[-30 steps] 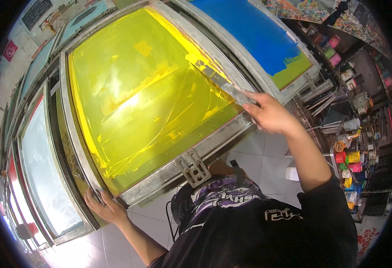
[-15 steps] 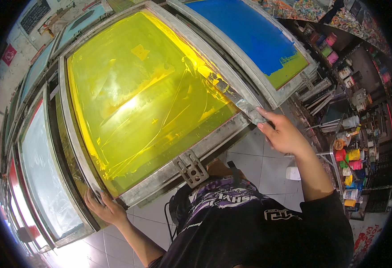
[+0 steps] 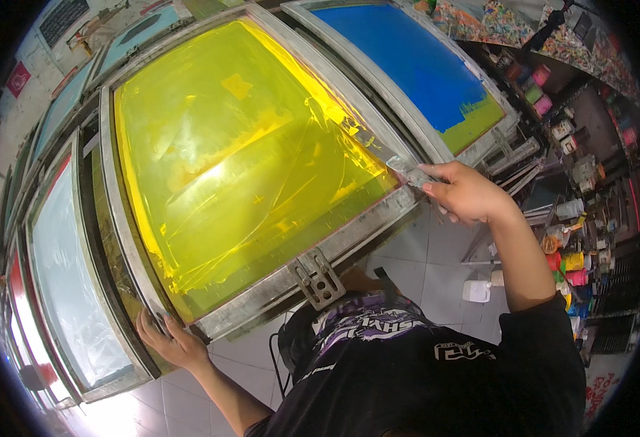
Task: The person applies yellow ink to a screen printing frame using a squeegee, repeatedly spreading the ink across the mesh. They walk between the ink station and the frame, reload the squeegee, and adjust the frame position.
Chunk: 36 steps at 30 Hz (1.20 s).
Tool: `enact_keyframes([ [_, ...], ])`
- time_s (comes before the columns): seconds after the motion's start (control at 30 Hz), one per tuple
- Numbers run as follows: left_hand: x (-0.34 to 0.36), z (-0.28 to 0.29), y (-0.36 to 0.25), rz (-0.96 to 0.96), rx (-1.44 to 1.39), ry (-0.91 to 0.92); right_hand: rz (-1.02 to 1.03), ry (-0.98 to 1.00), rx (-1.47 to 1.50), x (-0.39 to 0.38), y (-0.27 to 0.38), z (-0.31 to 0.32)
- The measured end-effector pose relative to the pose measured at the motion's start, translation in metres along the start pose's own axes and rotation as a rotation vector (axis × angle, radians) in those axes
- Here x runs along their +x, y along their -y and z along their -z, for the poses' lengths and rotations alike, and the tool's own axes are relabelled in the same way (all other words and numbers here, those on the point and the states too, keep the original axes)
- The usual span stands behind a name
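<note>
A screen printing frame (image 3: 400, 207) with a metal rim lies in front of me, its mesh (image 3: 210, 138) coated in yellow ink. The thickest yellow ink runs down the right and left sides of the mesh. My right hand (image 3: 469, 193) grips an ink-smeared spatula (image 3: 405, 170) at the frame's near right corner. The spatula's blade points up and left, along the right edge of the mesh, where some ink is scraped thin. My left hand (image 3: 170, 342) holds the frame's near left corner, thumb on the rim and fingers over the outer side.
To the right lies another screen (image 3: 400, 62) with blue ink, and to the left one with pale ink (image 3: 76, 284). A slotted metal bracket (image 3: 320, 280) juts from the near rim. Ink tubs (image 3: 573, 262) stand on a rack at right; a white jug (image 3: 476, 291) is on the floor.
My right hand and the spatula have shifted slightly farther from me and to the right along the frame's corner. My left hand stays on its corner. The view has moved a little.
</note>
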<state>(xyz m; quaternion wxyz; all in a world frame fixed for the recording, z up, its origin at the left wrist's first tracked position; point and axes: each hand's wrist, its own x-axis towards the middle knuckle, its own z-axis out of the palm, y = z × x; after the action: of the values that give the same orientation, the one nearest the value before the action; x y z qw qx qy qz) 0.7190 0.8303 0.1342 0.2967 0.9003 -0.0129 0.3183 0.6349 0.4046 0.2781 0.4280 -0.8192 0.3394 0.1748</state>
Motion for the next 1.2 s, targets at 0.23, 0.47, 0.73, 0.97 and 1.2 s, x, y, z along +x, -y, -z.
enact_keyframes([
  [0.23, -0.001, 0.002, 0.0, -0.002, 0.0, 0.002, 0.016, 0.023, 0.014, 0.016, 0.002, 0.008],
  [0.47, -0.004, 0.001, 0.001, 0.019, 0.013, -0.034, 0.216, 0.07, 0.121, 0.052, -0.002, 0.003],
  [0.73, -0.007, 0.009, -0.026, -0.051, -0.286, -0.249, 0.592, -0.176, 0.394, 0.054, -0.046, -0.029],
  [0.97, -0.035, -0.019, -0.147, -0.309, -0.639, -0.112, 0.767, -0.301, 0.523, 0.015, -0.087, -0.039],
  [1.2, -0.096, -0.031, -0.221, -0.414, -0.856, 0.191, 0.844, -0.513, 0.729, -0.046, -0.178, -0.021],
])
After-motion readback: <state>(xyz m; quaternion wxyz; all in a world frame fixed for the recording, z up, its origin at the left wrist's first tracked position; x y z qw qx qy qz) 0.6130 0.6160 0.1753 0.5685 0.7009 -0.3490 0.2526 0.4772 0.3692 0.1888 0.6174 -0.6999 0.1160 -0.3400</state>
